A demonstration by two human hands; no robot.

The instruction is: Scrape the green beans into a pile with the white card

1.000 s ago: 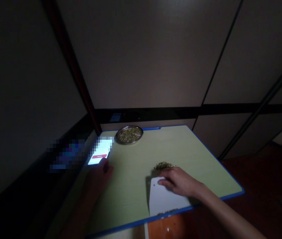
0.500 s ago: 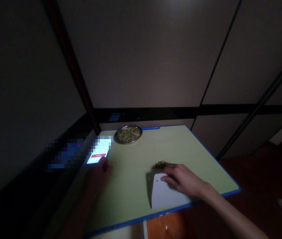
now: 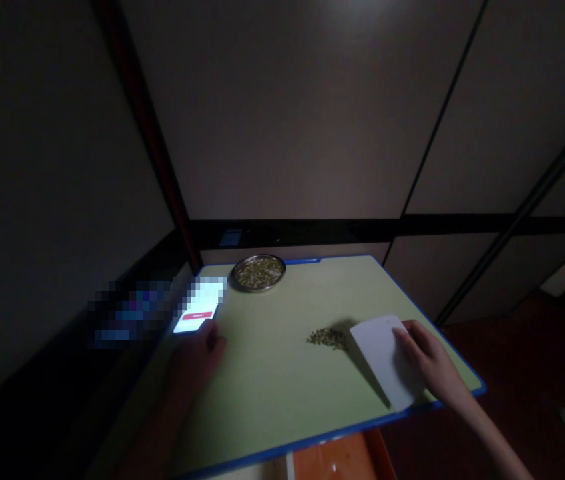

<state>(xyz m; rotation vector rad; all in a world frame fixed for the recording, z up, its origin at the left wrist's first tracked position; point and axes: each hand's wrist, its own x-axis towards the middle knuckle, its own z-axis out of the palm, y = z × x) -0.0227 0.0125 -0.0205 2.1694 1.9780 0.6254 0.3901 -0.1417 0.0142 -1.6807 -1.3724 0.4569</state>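
- Where the blue table edge (image 3: 302, 442) ends, nearer than the right grip and to its left, an orange bin (image 3: 332, 460) shows in part, at a lower level.
- Right hand (image 3: 425, 357): thumb and fingers closed on the white scraper (image 3: 385, 360). The thumb lies across the visible face, close to the upper right corner.
- Scraper position: left of the grip, tilted. Its lower end extends from the grip toward the near table edge; whether it touches the table cannot be told.
- Left hand (image 3: 201, 350): well left of the right grip, in shadow, fingers partly curled. How wide its grip stands cannot be told.
- Seed pile (image 3: 329, 338): loose on the green table (image 3: 267, 360), left of the right grip and just beside the scraper's left side, between the two hands.
- Phone (image 3: 201, 310): lit, directly beyond the left hand, its near end at the fingers. Contact cannot be told. The upper screen is blurred; a red bar shows lower down.
- Round metal dish (image 3: 258, 289): far to the left of the right grip and beyond it, near the far table edge. Seeds (image 3: 262, 271) cover much of its bottom.
- Wall panels (image 3: 287, 120): beyond both hands and the table, crossed by a black band (image 3: 307, 232).
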